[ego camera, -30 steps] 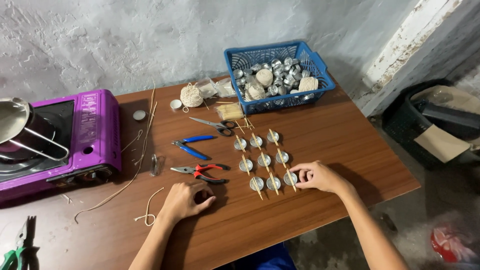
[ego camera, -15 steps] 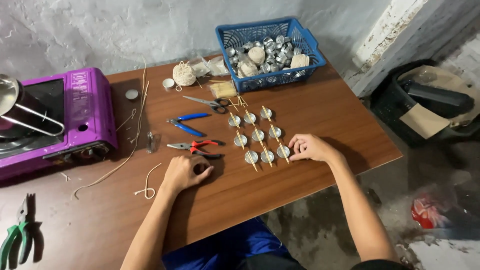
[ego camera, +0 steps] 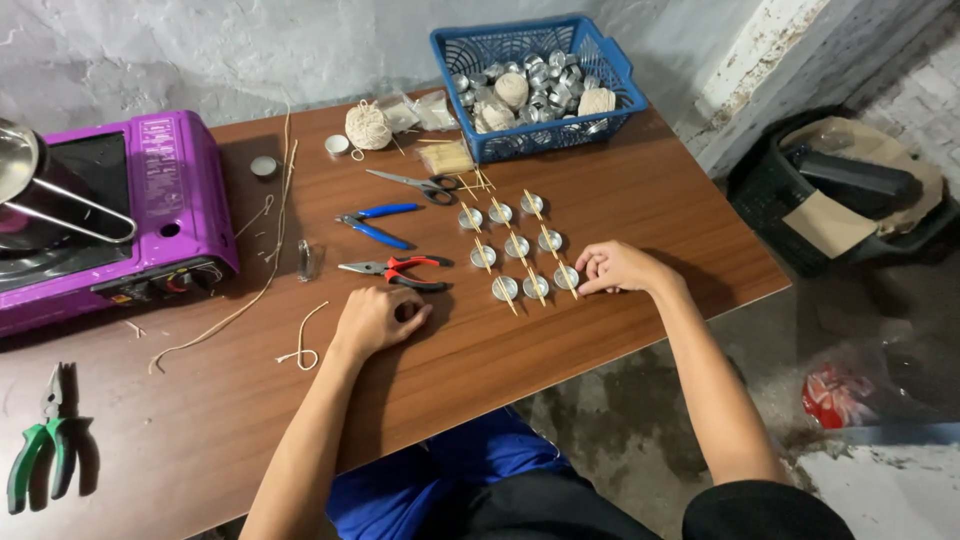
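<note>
Wooden table [ego camera: 620,210] | tin cup [ego camera: 567,277] touching right hand [ego camera: 615,268] | left hand [ego camera: 375,318] apart

Seen from above, the person at the wooden table works with both arms uncovered from the wrist to well past the elbow, no sleeve, watch, ring or bracelet visible on the left hand [ego camera: 372,320] or the right hand [ego camera: 618,268]. At the lower edge of the view, bright blue fabric covers the lap, creased in soft folds. Beside it lies dark, near-black cloth, with a further rounded patch of it at the bottom right corner.
</note>
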